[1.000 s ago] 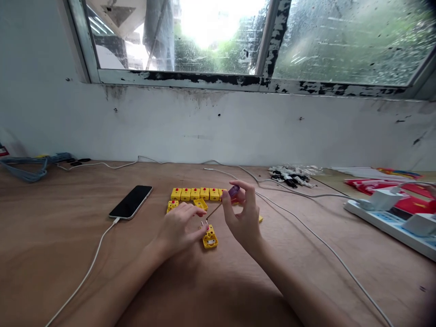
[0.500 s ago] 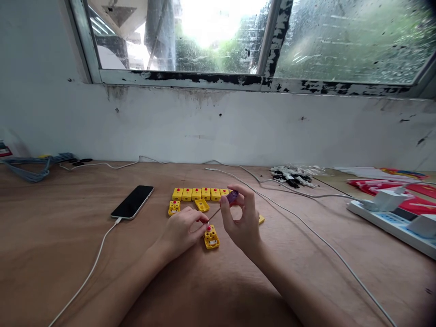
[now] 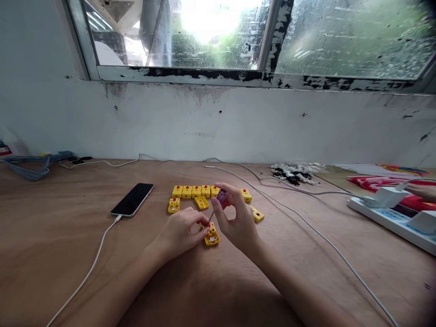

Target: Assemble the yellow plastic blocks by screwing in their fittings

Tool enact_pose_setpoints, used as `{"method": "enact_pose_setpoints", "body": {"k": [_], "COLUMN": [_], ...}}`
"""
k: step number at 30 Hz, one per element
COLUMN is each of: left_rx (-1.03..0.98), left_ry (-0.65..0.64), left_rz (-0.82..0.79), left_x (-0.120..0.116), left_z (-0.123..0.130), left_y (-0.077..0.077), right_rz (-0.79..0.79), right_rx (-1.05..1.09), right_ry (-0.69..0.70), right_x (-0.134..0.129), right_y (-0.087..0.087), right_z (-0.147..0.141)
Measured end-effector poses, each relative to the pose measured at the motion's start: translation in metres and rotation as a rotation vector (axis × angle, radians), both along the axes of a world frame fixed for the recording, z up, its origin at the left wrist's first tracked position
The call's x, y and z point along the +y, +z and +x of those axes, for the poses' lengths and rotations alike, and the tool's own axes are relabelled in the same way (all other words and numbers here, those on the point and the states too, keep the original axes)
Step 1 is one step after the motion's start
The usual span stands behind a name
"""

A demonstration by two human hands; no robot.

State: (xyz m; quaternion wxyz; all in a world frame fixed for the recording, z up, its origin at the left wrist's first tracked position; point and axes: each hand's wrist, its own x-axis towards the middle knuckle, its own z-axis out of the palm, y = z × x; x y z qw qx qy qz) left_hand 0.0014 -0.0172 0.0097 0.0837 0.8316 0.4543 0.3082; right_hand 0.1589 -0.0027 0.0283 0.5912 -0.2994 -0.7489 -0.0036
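Note:
My right hand (image 3: 235, 218) grips a screwdriver with a purple handle (image 3: 221, 195), its thin shaft slanting down to the left. The tip meets the top end of an open yellow plastic box (image 3: 211, 237) that has a red button and small parts inside. My left hand (image 3: 182, 229) is closed in a pinch at that same end, thumb and forefinger against the tip and the box edge; what sits between them is hidden. Behind, yellow boxes with red buttons (image 3: 196, 191) stand in a row, partly covered by my right hand. Another opened box (image 3: 174, 205) lies at the row's left.
Yellow covers (image 3: 201, 202) (image 3: 258, 214) lie around the hands. A phone (image 3: 132, 200) with a white cable is on the left. At the right are a power strip (image 3: 391, 222), black and white parts (image 3: 294, 173), and another person's hand (image 3: 424, 192).
My right hand and the screwdriver handle have moved slightly left, so the shaft stands steeper. My left hand stays at the box. Another person's hand has appeared at the right edge.

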Motion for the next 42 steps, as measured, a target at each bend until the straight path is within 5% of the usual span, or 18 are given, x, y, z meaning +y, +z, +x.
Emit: {"method": "enact_pose_setpoints", "body": {"k": [26, 38, 42], "left_rx": [0.003, -0.059, -0.074], "left_ry": [-0.027, -0.019, -0.045], "left_rz": [-0.129, -0.174, -0.194], "left_x": [-0.002, -0.001, -0.002], "left_z": [-0.003, -0.001, -0.001], "left_y": [0.0, -0.005, -0.005], "right_rz": [-0.124, -0.289, -0.212], "right_rx": [-0.047, 0.026, 0.079], "right_ry": [0.033, 0.234, 0.064], "right_x": [0.006, 0.003, 0.006], "right_y": [-0.011, 0.004, 0.002], "right_z": [-0.003, 0.0, -0.002]}}
